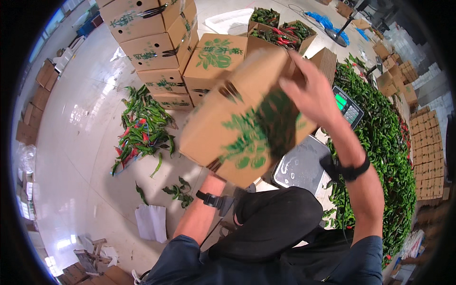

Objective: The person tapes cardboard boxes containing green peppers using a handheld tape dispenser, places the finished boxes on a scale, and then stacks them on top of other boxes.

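A printed cardboard box (210,131), blurred by motion, is held up in front of me, tilted over the floor. My right hand (308,92) is at its upper right edge, the thumb and fingers spread around a flap; whether it grips is unclear. My left hand is hidden behind or under the lower left of the box; only the wrist and forearm show. Below the box's right side lies the metal platform of a digital scale (302,165), with its lit display unit (346,107) behind. A closed printed carton (216,53) stands just beyond the box.
Stacked cartons (149,50) rise at the upper left. Open boxes of green and red peppers (274,37) stand ahead, near flattened cardboard (322,64). A large pepper heap (384,160) spreads at the right; a smaller pile (142,124) and a white paper sheet (151,222) lie at the left.
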Demonstrator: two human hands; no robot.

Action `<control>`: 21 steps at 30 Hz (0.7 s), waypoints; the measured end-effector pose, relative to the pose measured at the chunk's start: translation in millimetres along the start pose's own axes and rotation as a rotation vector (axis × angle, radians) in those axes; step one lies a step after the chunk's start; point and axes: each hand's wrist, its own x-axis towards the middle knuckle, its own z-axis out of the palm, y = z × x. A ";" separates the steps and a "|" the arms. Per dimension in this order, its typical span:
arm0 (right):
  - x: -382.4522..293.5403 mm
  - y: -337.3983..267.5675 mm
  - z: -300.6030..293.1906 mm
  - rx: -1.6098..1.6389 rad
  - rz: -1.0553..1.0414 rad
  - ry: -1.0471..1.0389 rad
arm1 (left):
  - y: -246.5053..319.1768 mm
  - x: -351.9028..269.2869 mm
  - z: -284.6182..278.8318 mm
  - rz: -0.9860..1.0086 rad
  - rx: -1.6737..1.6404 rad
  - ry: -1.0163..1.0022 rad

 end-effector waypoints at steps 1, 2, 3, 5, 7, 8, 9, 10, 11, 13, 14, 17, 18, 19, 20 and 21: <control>34.7 -12.5 -1.2 0.056 -0.044 0.013 | 15.3 12.5 14.5 -0.016 -0.061 0.043; 65.7 -23.0 -4.9 0.091 -0.085 0.030 | 31.0 25.0 27.4 -0.041 -0.113 0.088; 91.2 -34.8 -19.3 0.143 -0.028 -0.118 | 35.9 40.0 42.0 -0.102 -0.193 0.130; 120.7 -62.6 -25.7 0.148 -0.102 -0.013 | 58.0 62.5 56.2 -0.194 -0.296 0.270; 119.7 -62.3 -26.3 -0.048 -0.169 0.150 | 64.6 87.9 56.8 -0.251 -0.350 0.367; 107.3 -65.0 -23.3 0.009 -0.109 0.104 | 61.9 103.8 39.5 -0.199 -0.270 0.287; 85.7 -67.0 -22.6 0.024 -0.087 0.007 | 57.8 108.1 27.7 -0.136 -0.102 0.092; 61.7 -62.7 -18.6 0.042 -0.066 -0.090 | 58.0 110.3 25.1 -0.108 -0.085 0.105; 36.8 -43.4 -9.1 -0.010 -0.234 -0.088 | 57.6 116.0 28.5 -0.082 -0.071 0.108; -15.2 -20.4 -9.5 -0.069 -0.143 -0.409 | 60.6 133.6 30.9 -0.082 -0.108 0.211; -45.2 -0.9 -6.7 -0.032 -0.091 -0.467 | 62.5 134.5 37.7 -0.059 -0.115 0.224; -130.9 44.8 -17.9 -0.074 0.281 -0.729 | 60.6 155.0 44.3 -0.049 -0.176 0.217; -163.7 58.5 -19.6 -0.067 0.356 -0.730 | 64.2 153.2 53.5 -0.069 -0.234 0.303; -185.3 58.1 -22.5 -0.030 0.480 -0.760 | 63.7 154.7 52.2 -0.073 -0.230 0.305; -214.9 69.9 -24.5 -0.006 0.544 -0.761 | 62.3 157.5 52.4 -0.045 -0.279 0.310; -234.2 71.1 -25.5 0.012 0.636 -0.775 | 64.2 159.3 49.5 -0.008 -0.319 0.320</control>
